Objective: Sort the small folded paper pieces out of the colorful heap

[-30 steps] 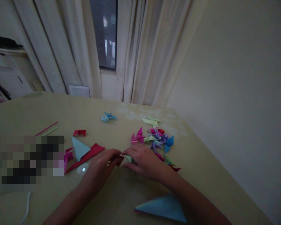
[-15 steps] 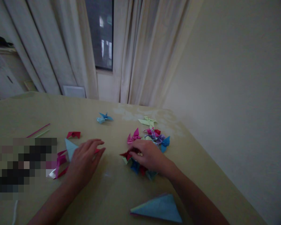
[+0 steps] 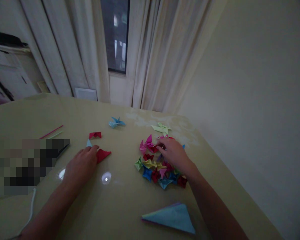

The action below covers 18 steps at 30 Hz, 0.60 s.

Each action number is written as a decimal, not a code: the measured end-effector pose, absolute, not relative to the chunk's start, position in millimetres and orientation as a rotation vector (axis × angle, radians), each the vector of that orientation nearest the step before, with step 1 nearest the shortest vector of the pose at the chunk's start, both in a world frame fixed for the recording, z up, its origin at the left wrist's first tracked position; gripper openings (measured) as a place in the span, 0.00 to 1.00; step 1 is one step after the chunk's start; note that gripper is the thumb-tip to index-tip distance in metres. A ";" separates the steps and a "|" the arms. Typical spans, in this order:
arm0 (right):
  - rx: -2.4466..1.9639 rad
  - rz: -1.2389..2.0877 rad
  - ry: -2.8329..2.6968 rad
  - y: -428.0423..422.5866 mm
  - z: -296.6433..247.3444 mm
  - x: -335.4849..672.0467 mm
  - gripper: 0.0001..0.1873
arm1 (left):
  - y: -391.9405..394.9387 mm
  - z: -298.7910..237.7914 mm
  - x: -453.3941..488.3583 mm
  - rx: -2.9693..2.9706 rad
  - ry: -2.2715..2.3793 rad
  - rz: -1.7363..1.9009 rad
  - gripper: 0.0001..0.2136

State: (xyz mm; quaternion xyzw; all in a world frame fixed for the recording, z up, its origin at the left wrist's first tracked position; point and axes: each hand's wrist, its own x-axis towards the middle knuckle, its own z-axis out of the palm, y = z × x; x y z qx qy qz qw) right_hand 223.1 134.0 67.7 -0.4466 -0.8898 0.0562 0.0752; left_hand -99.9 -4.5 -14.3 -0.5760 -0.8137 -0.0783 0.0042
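My right hand [image 3: 173, 152] is over the upper right of a pile of small folded paper cranes [image 3: 147, 173] in several colours. Its thumb and index finger are closed at a red paper crane [image 3: 153, 148], beside a pink crane [image 3: 149, 141]; the hand hides part of the pile. To the left, my left hand [image 3: 83, 163] bends low over folded paper pieces, its fingers close together. A red folded paper piece [image 3: 103, 155] sticks out past its fingers, and a light blue tip [image 3: 89, 143] shows behind them. The fingertips are partly hidden.
A blue crane [image 3: 117, 122] and a pale green crane [image 3: 161, 128] lie farther back. A small red paper piece [image 3: 95, 135] lies beyond my left hand. Near the front is a light blue folded triangle [image 3: 171, 218]. Thin sticks [image 3: 51, 132] and a white cord [image 3: 31, 210] lie left.
My right hand has moved up and right from the pile's left side, uncovering more cranes. My left hand has lowered over the paper pieces, covering the magenta ones. The view has shifted slightly.
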 end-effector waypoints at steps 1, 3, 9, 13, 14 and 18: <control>-1.363 0.139 -2.680 134.2 68.1 223.3 0.07 | -5.2 -13.4 -100.5 -1.797 -2.558 -0.255 0.21; -1.360 0.137 -2.749 135.2 67.5 223.2 0.09 | -6.6 -11.6 -101.7 -1.784 -2.550 -0.286 0.21; -1.268 0.192 -2.756 134.0 66.0 221.8 0.10 | -7.4 -2.0 -94.1 -1.609 -2.186 -0.847 0.18; -1.068 0.314 -2.712 122.3 73.4 217.7 0.08 | -6.1 6.3 -83.6 -1.477 -2.098 -1.296 0.15; -1.003 0.366 -2.701 118.2 75.2 216.0 0.07 | -5.6 7.4 -81.0 -1.441 -2.114 -1.407 0.15; -0.843 0.491 -2.589 101.9 76.9 208.2 0.12 | -3.2 7.1 -65.6 -1.467 -2.200 -1.964 0.18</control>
